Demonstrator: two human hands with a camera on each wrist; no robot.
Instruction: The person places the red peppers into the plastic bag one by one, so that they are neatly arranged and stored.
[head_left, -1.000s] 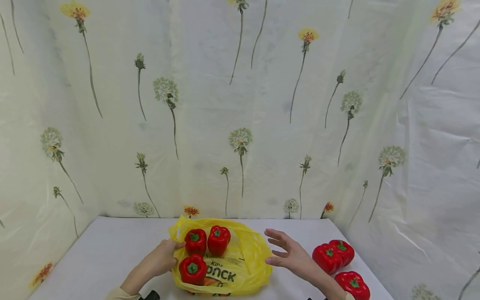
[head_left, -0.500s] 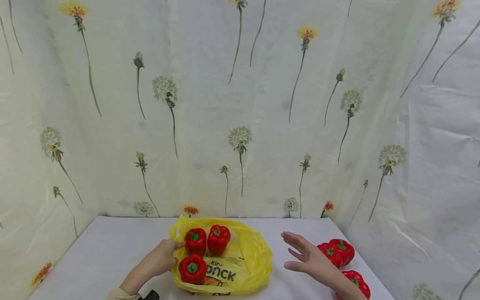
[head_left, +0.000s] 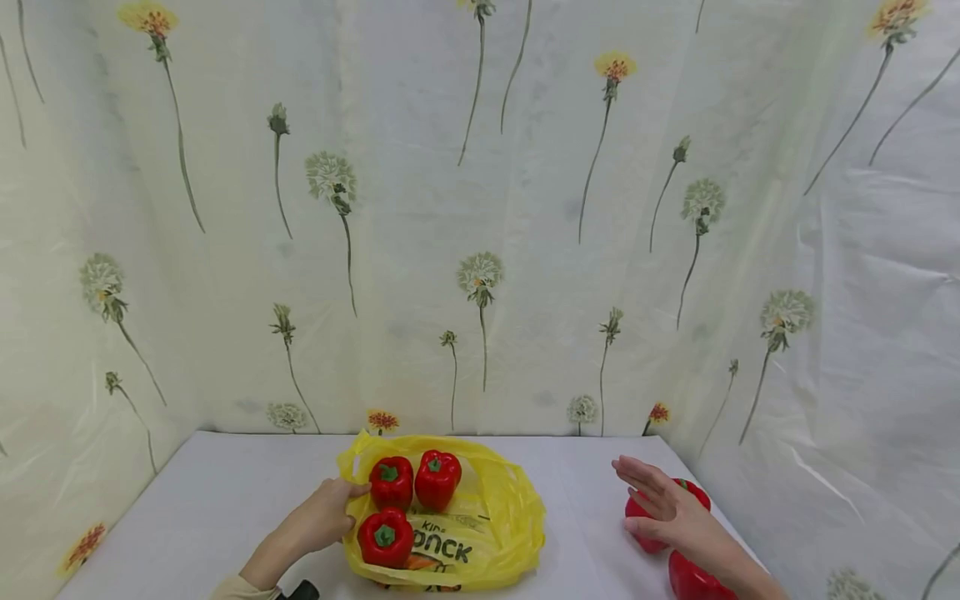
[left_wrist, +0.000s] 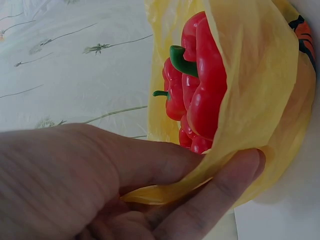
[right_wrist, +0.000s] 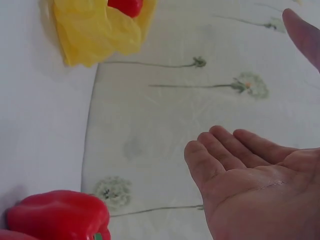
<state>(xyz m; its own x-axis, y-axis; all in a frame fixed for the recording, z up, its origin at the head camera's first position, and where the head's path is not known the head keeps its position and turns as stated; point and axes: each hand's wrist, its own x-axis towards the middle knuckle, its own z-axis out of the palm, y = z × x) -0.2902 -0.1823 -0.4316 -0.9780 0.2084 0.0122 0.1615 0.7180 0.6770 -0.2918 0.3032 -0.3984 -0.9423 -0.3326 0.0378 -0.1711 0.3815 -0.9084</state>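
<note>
My left hand (head_left: 324, 517) pinches the left edge of a yellow plastic bag (head_left: 502, 533) between thumb and fingers, as the left wrist view shows closely. Inside the bag sit a front red bell pepper (head_left: 386, 538), a back left red pepper (head_left: 392, 483) and a back right red pepper (head_left: 438, 481), each with a green stem. At the right, my right hand (head_left: 675, 512) hovers over more red peppers (head_left: 699, 579) with its fingers extended and nothing in its grasp. It partly hides them in the head view. A red pepper (right_wrist: 60, 215) appears below its fingertips in the right wrist view.
The white table (head_left: 247, 475) carries the bag near its middle and the loose peppers along its right side. A pale curtain (head_left: 405, 208) printed with dandelions hangs behind and around the table.
My right hand has moved rightward, away from the bag, and now overlaps the loose peppers. My left hand and the bag with its peppers have stayed in place.
</note>
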